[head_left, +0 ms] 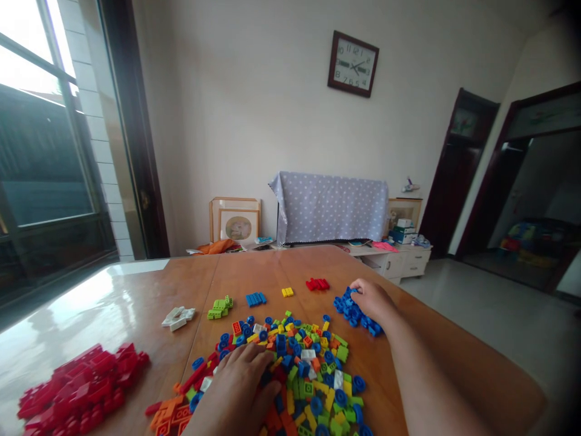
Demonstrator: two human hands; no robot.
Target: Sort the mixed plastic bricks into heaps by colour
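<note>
My left hand [240, 376] lies over a large mixed pile of toy building bricks [313, 370], its fingers stretched out and touching the pieces. Red, orange, yellow, green, white and blue bricks are in it, along with round blue wheels [341, 397]. What lies beneath my left palm is hidden. My right hand [373, 301] is at a smaller heap of blue wheel pieces [351, 312] on the right. Its fingers are bent together at the top of that heap. Whether a piece is pinched between them cannot be made out.
On the brown table [272, 266], small sorted groups stand behind the pile: white bricks [178, 318], green bricks [220, 307], blue bricks [256, 299], yellow bricks [287, 292] and red bricks [317, 284]. A big red brick heap [84, 387] lies at the left. Beyond stands a low cabinet [399, 264].
</note>
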